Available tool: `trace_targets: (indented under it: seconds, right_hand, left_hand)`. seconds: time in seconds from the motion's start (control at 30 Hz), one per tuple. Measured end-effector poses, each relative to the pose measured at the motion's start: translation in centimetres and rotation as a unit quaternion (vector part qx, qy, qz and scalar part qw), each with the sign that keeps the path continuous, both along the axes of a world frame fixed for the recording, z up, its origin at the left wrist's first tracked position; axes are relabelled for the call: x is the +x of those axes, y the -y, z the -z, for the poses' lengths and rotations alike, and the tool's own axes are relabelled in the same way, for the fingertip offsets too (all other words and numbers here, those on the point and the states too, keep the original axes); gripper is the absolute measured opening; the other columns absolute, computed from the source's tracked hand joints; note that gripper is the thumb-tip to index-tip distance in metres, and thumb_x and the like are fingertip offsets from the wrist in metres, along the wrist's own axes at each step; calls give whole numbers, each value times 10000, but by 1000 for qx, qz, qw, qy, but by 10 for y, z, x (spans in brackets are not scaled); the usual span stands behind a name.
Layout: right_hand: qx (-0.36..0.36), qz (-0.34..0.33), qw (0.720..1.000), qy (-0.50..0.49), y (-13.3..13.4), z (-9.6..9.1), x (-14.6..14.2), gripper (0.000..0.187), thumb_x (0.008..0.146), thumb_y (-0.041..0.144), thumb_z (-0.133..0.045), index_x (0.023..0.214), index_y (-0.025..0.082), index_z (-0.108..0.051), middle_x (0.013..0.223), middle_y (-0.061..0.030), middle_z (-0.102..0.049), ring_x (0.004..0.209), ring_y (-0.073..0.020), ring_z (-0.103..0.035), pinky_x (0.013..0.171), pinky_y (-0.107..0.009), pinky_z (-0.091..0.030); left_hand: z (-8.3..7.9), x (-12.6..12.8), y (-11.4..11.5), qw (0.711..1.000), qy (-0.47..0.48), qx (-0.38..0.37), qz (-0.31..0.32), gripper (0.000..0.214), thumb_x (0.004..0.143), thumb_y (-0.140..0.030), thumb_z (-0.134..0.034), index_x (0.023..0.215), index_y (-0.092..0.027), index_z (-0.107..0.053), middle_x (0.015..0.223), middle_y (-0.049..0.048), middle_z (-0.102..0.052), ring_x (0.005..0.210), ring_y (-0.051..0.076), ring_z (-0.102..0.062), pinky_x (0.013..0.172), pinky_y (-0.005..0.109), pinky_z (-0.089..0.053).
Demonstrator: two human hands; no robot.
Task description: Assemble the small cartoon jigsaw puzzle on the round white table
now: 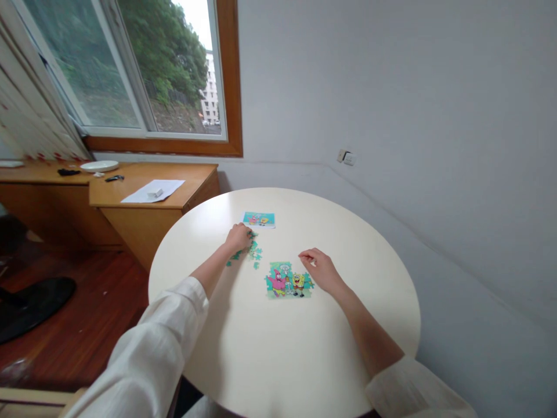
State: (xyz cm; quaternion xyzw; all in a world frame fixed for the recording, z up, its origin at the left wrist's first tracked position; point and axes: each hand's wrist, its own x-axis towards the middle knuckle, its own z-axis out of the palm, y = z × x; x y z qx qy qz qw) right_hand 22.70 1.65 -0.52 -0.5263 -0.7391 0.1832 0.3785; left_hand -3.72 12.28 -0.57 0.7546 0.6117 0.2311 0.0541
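Observation:
My left hand [239,237] is over the loose jigsaw pieces [255,253], fingers curled and closed on a green puzzle piece at the fingertips. Part of the pile is hidden under that hand. To the right, a partly joined jigsaw puzzle [287,281] lies flat, showing a pink starfish, a pale green figure and a yellow sponge character; its outer edge is uneven. My right hand [321,269] hovers just beyond the puzzle's upper right corner. Its thumb and fingers are pinched together, and whether something small is between them is hidden.
A picture card [259,219] with the same characters lies farther back on the round white table [339,342]. Left of it stands a wooden desk [200,177] with a white sheet of paper [134,195], a small white block and a white plate [99,166].

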Motion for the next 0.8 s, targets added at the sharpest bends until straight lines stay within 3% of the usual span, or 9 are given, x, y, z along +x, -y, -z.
trace_targets:
  seconds: [0.3, 0.47, 0.63, 0.8]
  right_hand:
    - [-6, 10, 1000, -4, -3, 8, -5, 202, 756, 225, -458, 842, 172, -633, 811, -50, -594, 725, -145, -552, 714, -296, -439]
    - [-14, 35, 999, -34, -6, 1, -8, 203, 751, 237, -468, 838, 170, -639, 825, -54, -618, 714, -149, -566, 718, -312, -455]
    - [-115, 6, 977, -180, -17, -9, -19, 206, 770, 240, -489, 882, 168, -645, 892, -76, -675, 835, -166, -624, 792, -323, -479]
    - [-187, -37, 947, -258, -25, -16, -42, 231, 761, 241, -533, 944, 165, -651, 900, -78, -687, 818, -175, -641, 737, -333, -521]
  left_hand:
    - [0, 0, 1, 1000, -2, 18, -3, 123, 682, -147, -602, 758, -175, -694, 852, 113, -637, 839, 248, -588, 760, 313, -437]
    - [-10, 5, 11, 1000, 3, 30, 5, 109, 701, -136, -597, 770, -159, -677, 907, 129, -631, 915, 271, -567, 809, 340, -423]
    - [-21, 25, 40, 995, 25, 50, 81, 145, 774, -151, -530, 861, -150, -647, 895, 111, -647, 885, 240, -567, 806, 343, -422]
    - [-20, 54, 78, 984, 85, 62, 142, 151, 799, -202, -517, 894, -150, -622, 859, 83, -652, 802, 203, -568, 759, 327, -428]
